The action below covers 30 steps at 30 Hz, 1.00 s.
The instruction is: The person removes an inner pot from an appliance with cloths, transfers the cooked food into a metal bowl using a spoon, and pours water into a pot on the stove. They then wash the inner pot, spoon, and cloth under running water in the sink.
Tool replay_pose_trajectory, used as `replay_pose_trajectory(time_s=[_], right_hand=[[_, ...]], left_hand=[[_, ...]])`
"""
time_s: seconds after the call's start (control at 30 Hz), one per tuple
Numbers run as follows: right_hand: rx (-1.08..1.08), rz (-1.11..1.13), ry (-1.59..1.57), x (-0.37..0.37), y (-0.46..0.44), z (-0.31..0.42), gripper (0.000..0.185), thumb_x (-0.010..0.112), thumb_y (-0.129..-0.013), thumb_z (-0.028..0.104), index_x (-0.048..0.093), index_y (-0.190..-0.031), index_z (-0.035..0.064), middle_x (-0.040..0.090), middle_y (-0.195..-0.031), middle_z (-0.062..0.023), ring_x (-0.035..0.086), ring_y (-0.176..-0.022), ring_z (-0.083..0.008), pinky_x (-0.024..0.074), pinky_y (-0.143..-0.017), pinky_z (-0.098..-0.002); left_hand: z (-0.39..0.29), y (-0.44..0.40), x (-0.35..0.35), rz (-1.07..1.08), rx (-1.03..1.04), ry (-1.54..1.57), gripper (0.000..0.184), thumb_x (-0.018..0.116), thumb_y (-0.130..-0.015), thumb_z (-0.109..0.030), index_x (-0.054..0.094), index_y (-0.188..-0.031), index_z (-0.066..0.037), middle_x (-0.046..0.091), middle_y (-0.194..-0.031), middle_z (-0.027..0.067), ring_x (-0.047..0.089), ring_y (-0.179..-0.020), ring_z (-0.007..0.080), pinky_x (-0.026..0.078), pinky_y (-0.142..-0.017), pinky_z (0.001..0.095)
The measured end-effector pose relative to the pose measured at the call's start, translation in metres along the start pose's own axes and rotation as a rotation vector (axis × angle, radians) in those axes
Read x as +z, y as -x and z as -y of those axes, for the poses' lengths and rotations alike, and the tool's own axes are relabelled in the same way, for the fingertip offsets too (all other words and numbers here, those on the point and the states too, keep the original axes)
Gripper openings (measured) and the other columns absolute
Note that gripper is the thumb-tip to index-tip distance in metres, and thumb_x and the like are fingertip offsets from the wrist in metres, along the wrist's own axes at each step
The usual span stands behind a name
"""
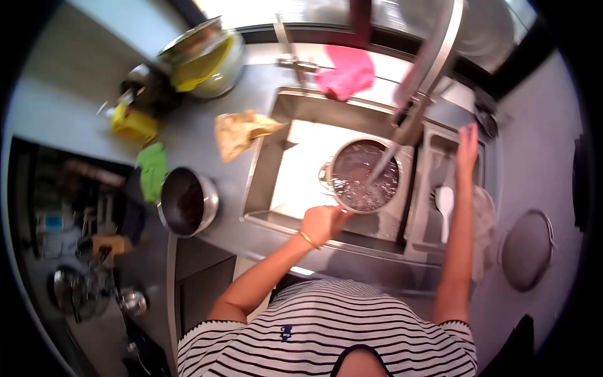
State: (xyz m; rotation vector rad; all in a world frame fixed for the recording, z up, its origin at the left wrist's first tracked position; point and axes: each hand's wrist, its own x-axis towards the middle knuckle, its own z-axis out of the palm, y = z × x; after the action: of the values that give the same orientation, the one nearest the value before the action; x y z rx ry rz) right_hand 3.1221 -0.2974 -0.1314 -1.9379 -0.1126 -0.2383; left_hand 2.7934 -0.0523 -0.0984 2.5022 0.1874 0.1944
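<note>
A metal pot [336, 173] stands in the sink basin [295, 188], with dark, bubbling water inside. A stream of water [380, 166] runs into it from the faucet [411, 122]. My left hand [321, 224], with a yellow band at the wrist, grips the pot at its near rim; the fingertips are partly hidden. Over the narrow side basin [430, 147] on the right, my right hand [466, 147] is stretched forward with its fingers extended and nothing visible in it. Below that hand, a white-handled brush [445, 204] lies in the side basin.
On the left counter are a crumpled brown cloth or paper [237, 133], a dark-lined pan [185, 204], a green cloth [152, 169], a yellow bottle [133, 122] and stacked bowls [217, 66]. A pink cloth [348, 70] hangs behind the sink. A round strainer [527, 250] is at right.
</note>
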Motion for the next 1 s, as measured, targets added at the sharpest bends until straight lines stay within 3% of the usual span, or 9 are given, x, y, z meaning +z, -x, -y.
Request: replay_pose_trajectory(time_s=[0.17,0.23,0.37,0.43,0.53,0.63,0.73,0.8,1.0], right_hand=[[0.364,0.127,-0.453,0.080,-0.052,0.044,0.068,0.038,-0.089,0.053,0.032,-0.137,0.0057,0.033,-0.141,-0.0076,0.026,-0.132,-0.0211,0.0148,-0.106,-0.0403],[0.290,0.111,-0.475,0.090,-0.075,0.016,0.047,0.044,-0.090,0.042,0.051,-0.120,0.0057,0.057,-0.100,-0.0031,0.054,-0.092,-0.0159,0.0430,-0.079,-0.0299],[0.304,0.273,-0.525,0.084,-0.089,0.028,0.036,0.052,-0.087,0.039,0.057,-0.105,0.0076,0.058,-0.089,-0.0024,0.057,-0.079,-0.0155,0.0472,-0.070,-0.0300],[0.308,0.340,-0.454,0.078,-0.092,0.022,0.037,0.053,-0.088,0.038,0.056,-0.109,0.0084,0.059,-0.093,-0.0025,0.058,-0.083,-0.0146,0.0468,-0.073,-0.0290],[0.070,0.238,-0.311,0.061,-0.042,0.022,0.031,0.048,-0.092,0.029,0.053,-0.114,0.0080,0.060,-0.097,-0.0034,0.059,-0.083,-0.0132,0.0467,-0.075,-0.0274],[0.072,0.204,-0.432,0.057,0.097,0.045,0.022,0.051,-0.091,0.027,0.055,-0.098,0.0066,0.058,-0.076,-0.0002,0.058,-0.068,-0.0064,0.0380,-0.049,-0.0164],[0.661,0.547,-0.600,0.085,0.229,0.147,0.056,0.057,-0.084,0.035,0.036,-0.131,0.0105,0.055,-0.109,-0.0105,0.061,-0.087,-0.0225,0.0531,-0.055,-0.0329],[0.971,0.762,-1.081,0.101,0.255,0.185,0.051,0.052,-0.087,0.033,0.037,-0.130,0.0105,0.051,-0.120,-0.0122,0.058,-0.097,-0.0283,0.0522,-0.075,-0.0428],[1.014,0.577,-1.104,0.089,0.294,0.159,0.028,0.045,-0.089,0.018,0.053,-0.111,0.0030,0.058,-0.111,-0.0097,0.056,-0.103,-0.0224,0.0438,-0.092,-0.0348]], left_hand=[[0.014,0.036,-0.053,-0.167,-0.118,0.036,0.023,0.060,-0.080,-0.021,0.055,-0.063,-0.007,0.054,-0.053,0.0102,0.054,-0.049,0.0301,0.043,-0.047,0.0378],[0.042,0.046,-0.069,-0.239,-0.237,-0.021,0.009,0.061,-0.077,-0.015,0.057,-0.078,-0.007,0.057,-0.063,0.0089,0.057,-0.055,0.0279,0.045,-0.050,0.0368],[0.090,-0.003,-0.106,-0.294,-0.426,-0.207,0.043,0.060,-0.078,-0.025,0.050,-0.115,-0.005,0.053,-0.107,0.0166,0.052,-0.097,0.0358,0.044,-0.080,0.0426],[0.104,-0.050,-0.123,-0.383,-0.751,-0.287,0.080,0.062,-0.072,-0.052,0.028,-0.137,-0.019,0.022,-0.141,0.0240,0.031,-0.123,0.0451,0.034,-0.092,0.0571],[0.153,-0.093,-0.118,-0.317,-0.956,-0.224,0.083,0.062,-0.067,-0.057,0.027,-0.138,-0.031,0.019,-0.142,0.0228,0.025,-0.125,0.0478,0.032,-0.094,0.0559],[0.186,-0.094,-0.069,-0.292,-0.349,-0.073,0.032,0.057,-0.079,-0.022,0.057,-0.107,-0.005,0.050,-0.117,0.0202,0.054,-0.096,0.0335,0.045,-0.080,0.0430],[0.097,-0.056,-0.028,-0.362,-0.021,0.233,0.030,0.059,-0.071,-0.016,0.055,-0.098,-0.004,0.057,-0.084,0.0155,0.057,-0.088,0.0328,0.048,-0.069,0.0436],[0.047,-0.021,-0.014,-0.157,0.074,0.476,0.030,0.061,-0.069,-0.019,0.054,-0.094,-0.004,0.057,-0.091,0.0151,0.056,-0.084,0.0327,0.044,-0.073,0.0419],[0.023,0.016,-0.006,0.086,0.109,0.305,0.046,0.060,-0.065,-0.035,0.055,-0.105,-0.013,0.045,-0.118,0.0123,0.040,-0.112,0.0278,0.032,-0.087,0.0494]])
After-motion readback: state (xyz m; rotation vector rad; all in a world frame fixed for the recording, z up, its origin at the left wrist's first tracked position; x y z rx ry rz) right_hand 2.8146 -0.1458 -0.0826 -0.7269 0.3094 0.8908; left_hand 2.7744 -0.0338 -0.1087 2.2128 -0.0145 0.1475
